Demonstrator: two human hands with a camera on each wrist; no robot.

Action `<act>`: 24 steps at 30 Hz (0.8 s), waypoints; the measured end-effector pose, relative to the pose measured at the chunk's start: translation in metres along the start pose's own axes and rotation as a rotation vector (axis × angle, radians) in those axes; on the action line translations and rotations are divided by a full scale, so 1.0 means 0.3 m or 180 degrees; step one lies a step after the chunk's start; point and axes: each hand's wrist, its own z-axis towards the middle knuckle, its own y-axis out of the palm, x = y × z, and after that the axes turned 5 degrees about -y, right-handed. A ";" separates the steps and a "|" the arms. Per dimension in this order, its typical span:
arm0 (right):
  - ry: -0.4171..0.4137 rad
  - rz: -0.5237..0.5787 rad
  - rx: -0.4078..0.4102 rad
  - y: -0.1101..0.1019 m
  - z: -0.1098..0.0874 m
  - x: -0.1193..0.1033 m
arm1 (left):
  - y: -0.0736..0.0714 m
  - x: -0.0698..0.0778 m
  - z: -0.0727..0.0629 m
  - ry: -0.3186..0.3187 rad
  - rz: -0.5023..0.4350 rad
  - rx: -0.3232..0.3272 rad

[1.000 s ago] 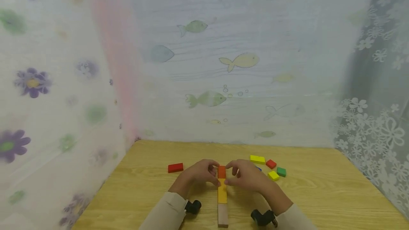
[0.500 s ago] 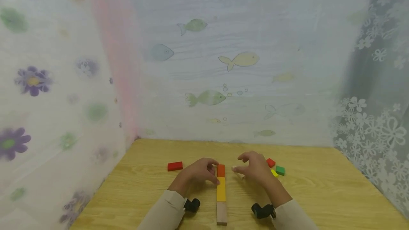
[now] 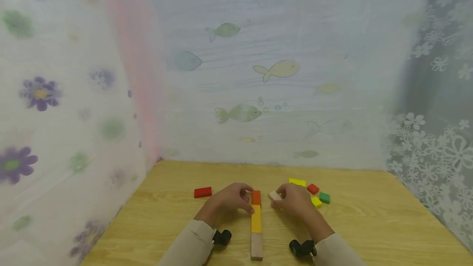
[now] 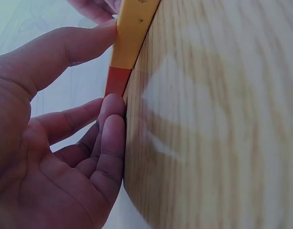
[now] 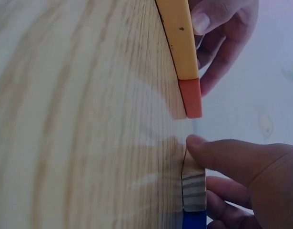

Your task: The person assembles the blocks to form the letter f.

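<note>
While right fingers (image 5: 227, 187) pinch it, striped block (image 5: 194, 192), beside blue block (image 5: 194, 220)

A short red-orange block (image 3: 256, 197), a longer yellow block (image 3: 256, 220) and a plain wooden block (image 3: 256, 246) are lying end to end, forming a straight row toward the person, the red-orange one at the far end. The left hand (image 3: 233, 198) is touching the yellow block's side with its thumb. Right of the row, apart from it, a pale striped block (image 3: 274, 196) is lying aslant, the right hand (image 3: 294, 198) pinching it; a blue block (image 5: 194, 219) is showing just beside it.
</note>
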 end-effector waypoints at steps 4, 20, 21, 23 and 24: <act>-0.0002 -0.0001 -0.0005 0.013 -0.002 0.003 | 0.005 -0.002 -0.005 -0.0029 -0.0012 -0.0001; -0.0017 0.0224 -0.0025 0.000 0.012 -0.003 | -0.001 0.009 -0.004 -0.0054 -0.0125 -0.0030; -0.0030 0.0251 -0.0036 -0.002 0.012 -0.004 | -0.001 0.008 -0.005 -0.0057 -0.0142 -0.0041; -0.0048 0.0285 -0.0042 -0.007 0.012 -0.005 | -0.001 0.006 -0.004 -0.0056 -0.0180 -0.0071; -0.0048 0.0300 -0.0050 -0.009 0.012 -0.006 | -0.001 0.005 -0.003 -0.0058 -0.0198 -0.0084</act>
